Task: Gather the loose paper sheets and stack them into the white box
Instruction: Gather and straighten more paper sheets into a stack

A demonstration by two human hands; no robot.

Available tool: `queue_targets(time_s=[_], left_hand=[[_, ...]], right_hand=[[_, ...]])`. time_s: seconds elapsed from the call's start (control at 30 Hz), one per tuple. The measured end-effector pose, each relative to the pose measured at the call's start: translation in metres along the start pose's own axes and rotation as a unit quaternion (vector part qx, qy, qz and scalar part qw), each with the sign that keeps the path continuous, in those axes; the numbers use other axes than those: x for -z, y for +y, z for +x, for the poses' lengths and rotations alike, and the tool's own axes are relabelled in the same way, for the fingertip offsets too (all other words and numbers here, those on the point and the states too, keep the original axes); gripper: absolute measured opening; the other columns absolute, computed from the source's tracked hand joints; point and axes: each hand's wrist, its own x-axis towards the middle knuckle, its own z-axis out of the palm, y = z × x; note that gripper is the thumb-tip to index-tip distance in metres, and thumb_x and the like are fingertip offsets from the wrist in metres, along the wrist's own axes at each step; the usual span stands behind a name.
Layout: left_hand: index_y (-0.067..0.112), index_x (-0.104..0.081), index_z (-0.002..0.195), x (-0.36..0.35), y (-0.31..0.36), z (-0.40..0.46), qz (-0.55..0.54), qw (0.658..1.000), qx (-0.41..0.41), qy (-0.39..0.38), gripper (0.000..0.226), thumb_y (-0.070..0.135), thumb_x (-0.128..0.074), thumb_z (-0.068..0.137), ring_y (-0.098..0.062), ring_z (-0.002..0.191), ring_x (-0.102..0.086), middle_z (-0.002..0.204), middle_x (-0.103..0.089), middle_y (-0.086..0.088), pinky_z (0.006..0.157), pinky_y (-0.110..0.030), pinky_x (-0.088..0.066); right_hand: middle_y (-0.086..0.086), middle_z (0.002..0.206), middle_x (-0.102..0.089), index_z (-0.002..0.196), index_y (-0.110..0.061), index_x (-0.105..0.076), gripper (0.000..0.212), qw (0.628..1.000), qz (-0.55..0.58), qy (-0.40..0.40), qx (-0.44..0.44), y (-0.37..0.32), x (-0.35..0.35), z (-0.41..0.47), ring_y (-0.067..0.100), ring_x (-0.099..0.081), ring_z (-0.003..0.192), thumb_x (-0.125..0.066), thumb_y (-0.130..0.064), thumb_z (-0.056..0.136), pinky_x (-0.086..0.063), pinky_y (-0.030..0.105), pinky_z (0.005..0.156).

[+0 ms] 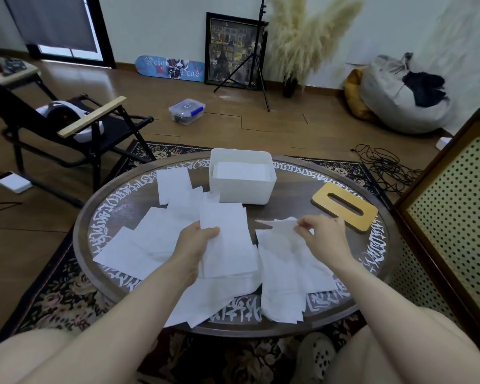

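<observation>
— Where's the paper?

— I see loose sheets scattered on the bench, on the near side of the white box. More sheets already lie stacked inside the box.

— Hands?

— Left hand grips one sheet by its edge, thumb on top. Right hand pinches a crumpled sheet. Wooden lid lies right of the box.

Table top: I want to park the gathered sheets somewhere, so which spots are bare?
Bare wood lies between the white box and the wooden lid, and left of the box. Loose sheets crowd the near half.
</observation>
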Motion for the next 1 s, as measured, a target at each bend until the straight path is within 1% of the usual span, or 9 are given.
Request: queue_targets(time_s=[0.07, 0.13, 0.2, 0.4, 0.47, 0.6, 0.67, 0.83, 1.0], left_hand=[[0.011, -0.063, 0.108, 0.000, -0.001, 0.001, -0.001, 1.000, -0.002, -0.001, 0.018, 0.006, -0.055, 0.092, -0.031, 0.096, -0.064, 0.103, -0.068, -0.008, 0.087, -0.042, -0.051], [0.013, -0.062, 0.108, -0.002, -0.002, 0.002, -0.003, 1.000, -0.005, -0.001, 0.016, 0.009, -0.054, 0.094, -0.029, 0.093, -0.063, 0.101, -0.068, -0.006, 0.085, -0.041, -0.051], [0.014, -0.061, 0.107, -0.005, -0.002, 0.001, -0.005, 1.000, -0.005, 0.001, 0.014, 0.012, -0.053, 0.095, -0.028, 0.092, -0.063, 0.100, -0.067, -0.005, 0.085, -0.040, -0.050], [0.015, -0.061, 0.102, -0.014, -0.003, -0.003, -0.017, 1.000, -0.015, 0.006, 0.016, 0.020, -0.046, 0.100, -0.024, 0.090, -0.063, 0.097, -0.067, -0.002, 0.079, -0.035, -0.050], [0.016, -0.063, 0.100, -0.016, -0.004, -0.004, -0.012, 1.000, -0.013, 0.002, 0.018, 0.022, -0.046, 0.100, -0.023, 0.092, -0.064, 0.099, -0.068, -0.003, 0.080, -0.036, -0.052], [0.014, -0.061, 0.122, -0.020, -0.006, -0.008, 0.006, 1.000, -0.002, -0.027, 0.032, 0.031, -0.050, 0.097, -0.025, 0.110, -0.061, 0.119, -0.066, -0.003, 0.100, -0.046, -0.046], [0.015, -0.064, 0.115, -0.021, -0.005, -0.009, 0.001, 0.999, -0.002, -0.042, 0.026, 0.028, -0.048, 0.099, -0.024, 0.104, -0.065, 0.112, -0.070, -0.002, 0.096, -0.044, -0.049], [0.015, -0.066, 0.108, -0.019, -0.003, -0.010, -0.031, 0.997, 0.007, -0.076, 0.021, 0.023, -0.048, 0.100, -0.023, 0.099, -0.067, 0.105, -0.072, -0.004, 0.081, -0.037, -0.054], [0.016, -0.066, 0.106, -0.017, -0.003, -0.009, -0.048, 0.997, 0.009, -0.065, 0.020, 0.022, -0.048, 0.100, -0.023, 0.100, -0.066, 0.107, -0.071, -0.003, 0.086, -0.038, -0.052]], right_hand=[[-0.010, 0.068, -0.062, 0.074, -0.029, -0.058, 0.019, 0.999, 0.051, 0.011, -0.014, -0.005, 0.009, -0.003, 0.015, -0.056, 0.074, -0.059, -0.024, 0.093, -0.018, 0.031, 0.075], [-0.007, 0.064, -0.064, 0.070, -0.026, -0.060, 0.021, 0.988, 0.149, 0.002, -0.036, -0.007, 0.017, -0.004, 0.016, -0.059, 0.071, -0.062, -0.022, 0.090, -0.032, 0.035, 0.080], [-0.005, 0.063, -0.066, 0.069, -0.024, -0.063, 0.022, 0.962, 0.265, -0.021, -0.057, -0.013, 0.029, -0.008, 0.015, -0.061, 0.065, -0.063, -0.016, 0.089, -0.044, 0.036, 0.075], [-0.006, 0.056, -0.062, 0.076, -0.012, -0.062, 0.021, 0.862, 0.489, -0.117, -0.068, -0.041, 0.053, -0.019, 0.004, -0.052, 0.052, -0.055, -0.001, 0.093, -0.039, 0.014, 0.057], [-0.008, 0.058, -0.062, 0.080, -0.011, -0.062, 0.019, 0.837, 0.521, -0.150, -0.077, -0.045, 0.051, -0.019, 0.003, -0.049, 0.050, -0.053, 0.000, 0.093, -0.034, 0.014, 0.052], [0.001, 0.064, -0.060, 0.080, -0.012, -0.063, 0.017, 0.803, 0.559, -0.180, -0.102, -0.049, 0.040, -0.014, 0.009, -0.047, 0.053, -0.055, -0.006, 0.093, -0.029, 0.019, 0.051], [0.001, 0.062, -0.059, 0.078, -0.013, -0.062, 0.018, 0.801, 0.559, -0.176, -0.124, -0.050, 0.036, -0.011, 0.010, -0.046, 0.051, -0.055, -0.006, 0.093, -0.028, 0.020, 0.050], [-0.004, 0.053, -0.056, 0.078, -0.011, -0.062, 0.015, 0.842, 0.487, -0.155, -0.172, -0.053, 0.030, -0.012, 0.009, -0.045, 0.048, -0.060, -0.012, 0.092, -0.026, 0.021, 0.050], [-0.001, 0.065, -0.065, 0.084, -0.010, -0.064, 0.010, 0.866, 0.440, -0.160, -0.174, -0.055, 0.030, -0.015, 0.011, -0.045, 0.049, -0.067, -0.018, 0.088, -0.029, 0.018, 0.047]])
